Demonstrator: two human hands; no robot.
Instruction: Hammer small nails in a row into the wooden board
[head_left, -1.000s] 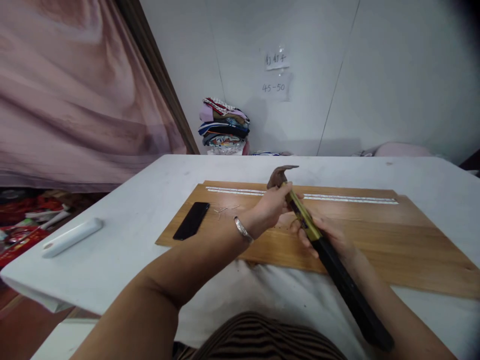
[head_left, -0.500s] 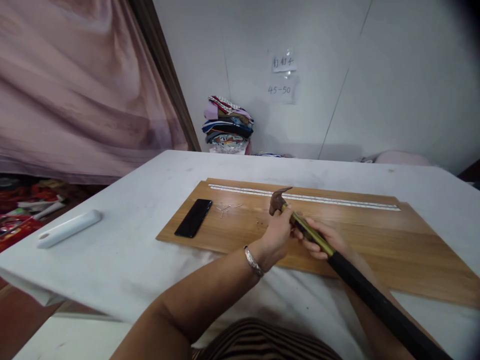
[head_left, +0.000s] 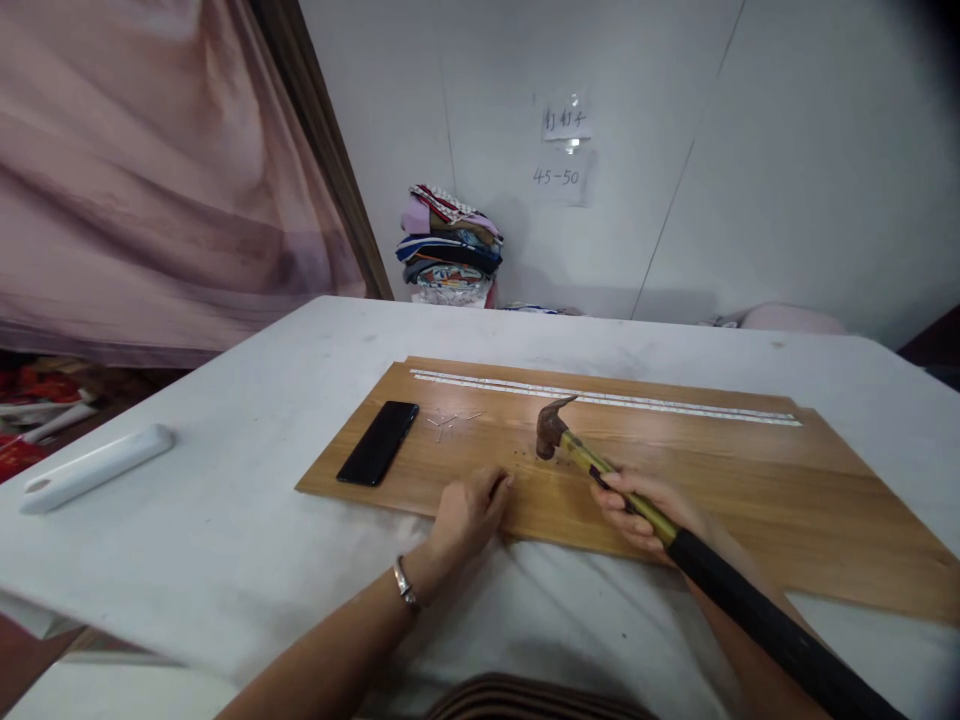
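My right hand (head_left: 643, 505) is wrapped round the brass shaft of a claw hammer (head_left: 592, 462), close behind its rusty head. The head rests face down on a wooden board (head_left: 750, 470). The black grip runs back along my right forearm. My left hand (head_left: 469, 515) lies on the board's near edge, fingers loosely curled with nothing in them, a silver bracelet on its wrist. Several small nails (head_left: 448, 421) lie loose on the board to the left of the hammer head.
A black phone (head_left: 379, 455) lies on the board's left end. A pale strip (head_left: 600, 398) runs along the board's far side. A white oblong object (head_left: 94, 467) sits at the left of the white table (head_left: 247, 520). Folded clothes (head_left: 448, 245) are stacked by the wall.
My left hand let go of the hammer near its head and dropped to the board's near edge. The hammer head came down onto the board.
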